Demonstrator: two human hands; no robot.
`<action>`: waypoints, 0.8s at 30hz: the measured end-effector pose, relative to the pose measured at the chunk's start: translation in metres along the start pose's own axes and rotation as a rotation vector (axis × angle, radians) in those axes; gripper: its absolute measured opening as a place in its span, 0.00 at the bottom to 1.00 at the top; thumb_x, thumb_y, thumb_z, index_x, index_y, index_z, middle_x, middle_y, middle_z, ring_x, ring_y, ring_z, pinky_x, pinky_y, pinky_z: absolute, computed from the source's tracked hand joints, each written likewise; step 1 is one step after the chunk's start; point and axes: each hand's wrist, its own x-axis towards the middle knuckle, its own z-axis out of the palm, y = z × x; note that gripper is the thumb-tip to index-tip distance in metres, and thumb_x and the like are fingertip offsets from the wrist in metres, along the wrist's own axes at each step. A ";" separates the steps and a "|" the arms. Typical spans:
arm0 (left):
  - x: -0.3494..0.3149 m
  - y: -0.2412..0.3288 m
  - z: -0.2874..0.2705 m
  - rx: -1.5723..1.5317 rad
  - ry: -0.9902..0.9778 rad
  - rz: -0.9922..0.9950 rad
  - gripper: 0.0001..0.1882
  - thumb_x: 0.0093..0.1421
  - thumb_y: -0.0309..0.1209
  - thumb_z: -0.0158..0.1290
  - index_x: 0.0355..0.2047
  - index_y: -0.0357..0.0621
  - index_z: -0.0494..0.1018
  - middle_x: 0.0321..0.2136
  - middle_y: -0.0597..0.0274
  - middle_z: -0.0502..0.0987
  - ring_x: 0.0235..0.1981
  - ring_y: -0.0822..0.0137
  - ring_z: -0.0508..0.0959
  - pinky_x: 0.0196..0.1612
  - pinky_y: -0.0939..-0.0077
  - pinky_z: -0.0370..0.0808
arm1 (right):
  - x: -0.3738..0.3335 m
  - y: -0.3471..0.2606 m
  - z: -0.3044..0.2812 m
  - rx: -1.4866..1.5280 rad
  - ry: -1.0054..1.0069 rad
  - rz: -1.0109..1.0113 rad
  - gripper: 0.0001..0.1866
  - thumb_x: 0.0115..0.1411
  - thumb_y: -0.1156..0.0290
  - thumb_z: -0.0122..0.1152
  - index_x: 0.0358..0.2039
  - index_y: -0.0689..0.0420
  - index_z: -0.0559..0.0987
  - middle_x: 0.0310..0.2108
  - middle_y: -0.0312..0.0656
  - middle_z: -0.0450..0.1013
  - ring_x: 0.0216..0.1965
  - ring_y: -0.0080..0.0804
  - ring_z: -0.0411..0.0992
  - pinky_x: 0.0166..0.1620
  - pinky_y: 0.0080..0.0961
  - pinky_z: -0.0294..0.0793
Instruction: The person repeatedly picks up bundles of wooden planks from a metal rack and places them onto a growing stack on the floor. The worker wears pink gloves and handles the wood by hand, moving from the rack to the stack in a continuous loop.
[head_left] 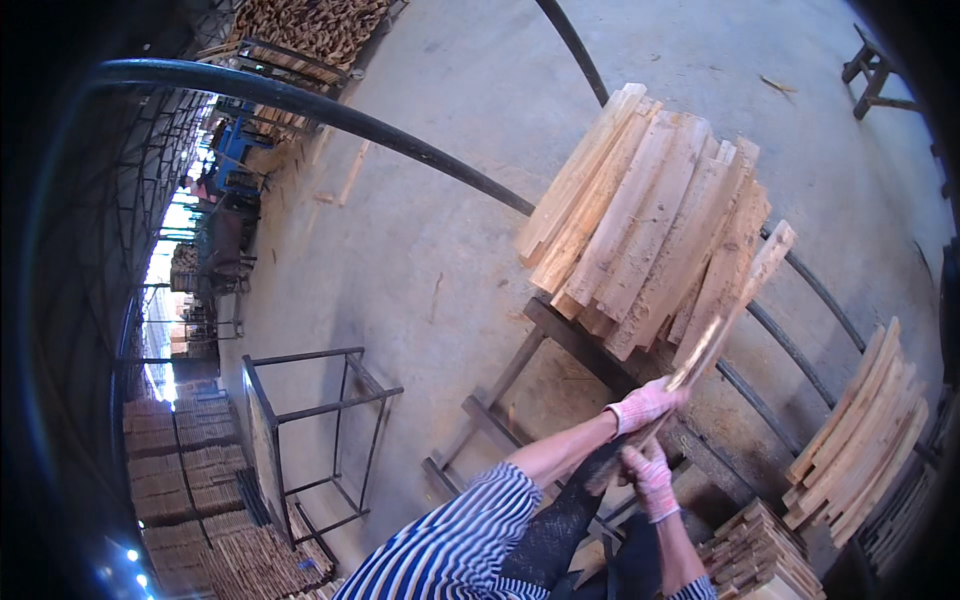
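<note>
A long narrow wooden board (716, 335) slants from beside the pile down toward my lap. My left hand (645, 404), in a pinkish-white knit glove, is closed around its lower part. Lower down, my right hand (652, 480), gloved alike, is closed on the same board near its bottom end. Just beyond the hands, a pile of rough boards (640, 215) lies side by side on a dark metal stand (580, 345). Sawdust and wood bits cling to several of the boards.
An empty metal frame (320, 412) stands at left. Stacked boards lie at right (860, 430) and lower right (765, 560); larger stacks (190, 460) fill the lower left. Dark pipes (330, 112) cross beyond the pile. A small stool (875, 75) stands far right.
</note>
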 end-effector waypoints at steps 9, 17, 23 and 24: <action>-0.250 0.121 -0.213 1.543 -0.314 0.031 0.20 0.63 0.33 0.55 0.56 0.53 0.72 0.44 0.57 0.79 0.45 0.55 0.80 0.47 0.61 0.78 | -0.032 0.053 -0.045 -0.925 0.004 0.163 0.32 0.60 0.47 0.63 0.57 0.57 0.74 0.50 0.53 0.77 0.54 0.46 0.75 0.57 0.35 0.72; -0.345 0.236 -0.426 1.847 1.062 -0.558 0.45 0.55 0.33 0.66 0.68 0.50 0.53 0.64 0.51 0.61 0.66 0.54 0.60 0.69 0.56 0.53 | 0.041 -0.020 -0.093 -0.871 0.437 0.045 0.37 0.59 0.46 0.63 0.61 0.58 0.70 0.46 0.49 0.78 0.41 0.37 0.79 0.48 0.34 0.76; -0.147 0.137 -0.318 0.993 0.565 -0.367 0.47 0.59 0.49 0.62 0.71 0.41 0.55 0.70 0.50 0.58 0.72 0.55 0.57 0.73 0.63 0.54 | 0.235 -0.061 -0.046 -0.872 0.513 -0.004 0.61 0.54 0.31 0.61 0.74 0.59 0.46 0.72 0.60 0.51 0.72 0.54 0.52 0.71 0.39 0.54; -0.114 0.135 -0.293 0.864 0.374 -0.155 0.46 0.59 0.49 0.62 0.71 0.42 0.56 0.70 0.48 0.59 0.71 0.56 0.59 0.71 0.63 0.57 | 0.256 -0.072 -0.020 -0.883 0.539 0.046 0.64 0.53 0.29 0.61 0.74 0.60 0.43 0.72 0.62 0.49 0.73 0.56 0.50 0.72 0.40 0.50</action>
